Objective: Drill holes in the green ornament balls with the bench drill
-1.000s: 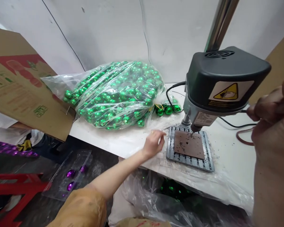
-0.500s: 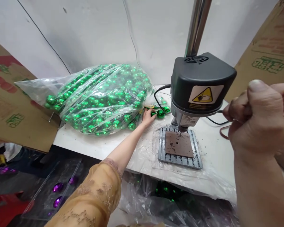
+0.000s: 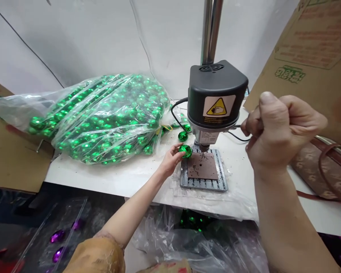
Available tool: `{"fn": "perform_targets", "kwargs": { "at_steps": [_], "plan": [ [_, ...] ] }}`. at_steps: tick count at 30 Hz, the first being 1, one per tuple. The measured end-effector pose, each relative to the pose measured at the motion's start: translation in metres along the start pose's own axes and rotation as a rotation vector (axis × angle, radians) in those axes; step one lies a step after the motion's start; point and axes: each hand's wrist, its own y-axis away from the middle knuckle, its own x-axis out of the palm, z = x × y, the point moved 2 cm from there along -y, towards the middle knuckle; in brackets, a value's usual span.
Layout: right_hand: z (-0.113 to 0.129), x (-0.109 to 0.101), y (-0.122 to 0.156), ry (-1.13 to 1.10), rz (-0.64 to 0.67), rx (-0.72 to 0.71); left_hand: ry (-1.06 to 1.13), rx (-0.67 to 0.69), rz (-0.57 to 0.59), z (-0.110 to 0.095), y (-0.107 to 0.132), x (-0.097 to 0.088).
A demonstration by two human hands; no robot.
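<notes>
Between the fingertips of my left hand (image 3: 172, 160) is a shiny green faceted ball (image 3: 185, 151), held at the back left corner of the drill press's slotted metal base (image 3: 221, 178). My right hand (image 3: 275, 129) is closed around the lever at the right side of the black drill press head (image 3: 217, 94); the lever's end is hidden in the fist. Below the drill bit, a brown board (image 3: 204, 172) with a small dark hole lies on the base, sprinkled with dark shavings. Another green ball (image 3: 183, 136) rests on the table just behind the held one.
A large clear bag of green balls (image 3: 110, 117) fills the table's left side. Cardboard boxes (image 3: 309, 49) stand at both sides. A brown handbag (image 3: 315, 167) lies at right. Below the table edge are plastic sheeting (image 3: 170, 231) and purple balls (image 3: 57, 237).
My left hand has moved from beside the bag toward the drill base, carrying a green ball. My right hand stays on the lever. The view has shifted to the right.
</notes>
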Motion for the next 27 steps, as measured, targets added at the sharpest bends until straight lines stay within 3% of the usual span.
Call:
{"fn": "perform_targets", "kwargs": {
  "at_steps": [4, 8, 21, 27],
  "plan": [
    [0.0, 0.0, 0.0, -0.001, 0.009, 0.012, -0.043, 0.083, 0.08, 0.01, 0.007, 0.016],
    [0.001, -0.001, -0.001, -0.013, 0.028, 0.023, -0.138, 0.146, 0.153, 0.019, 0.002, 0.018],
    [0.001, 0.0, -0.001, -0.041, 0.025, 0.014, -0.311, 0.207, 0.231, 0.028, 0.0, 0.025],
    [-0.002, -0.002, 0.0, 0.014, 0.04, 0.021, -0.468, 0.355, 0.21, 0.025, 0.007, 0.036]
  ]
}}
